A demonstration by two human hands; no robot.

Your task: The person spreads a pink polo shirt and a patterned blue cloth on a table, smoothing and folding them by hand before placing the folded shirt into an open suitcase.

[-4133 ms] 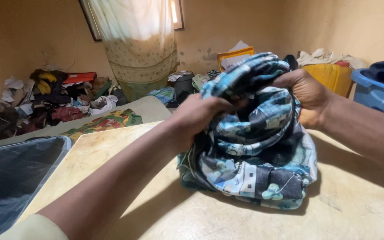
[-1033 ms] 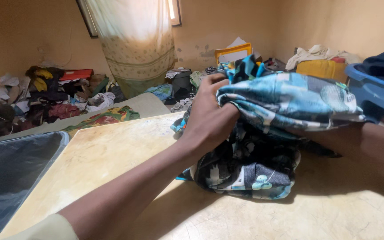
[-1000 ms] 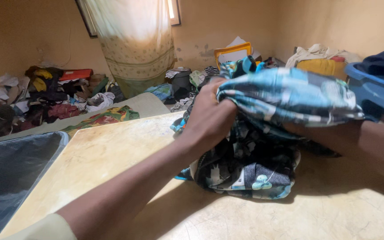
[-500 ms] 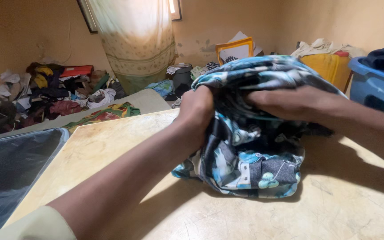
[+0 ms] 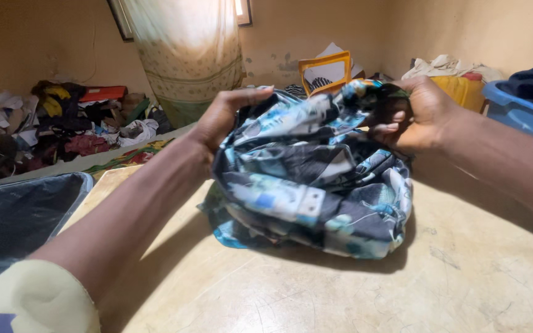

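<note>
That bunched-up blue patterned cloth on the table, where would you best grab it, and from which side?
Probably along its raised top edge. The blue, black and white patterned cloth sits as a loose heap on the worn beige table, its upper rim lifted clear. The left hand pinches that rim from the left, the right hand from the right, so come in from both sides, above the heap.

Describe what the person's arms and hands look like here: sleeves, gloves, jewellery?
Both forearms are bare. The left hand and right hand wear no gloves, rings or watch. A pale yellow sleeve with a small blue mark covers the upper left arm.
</note>
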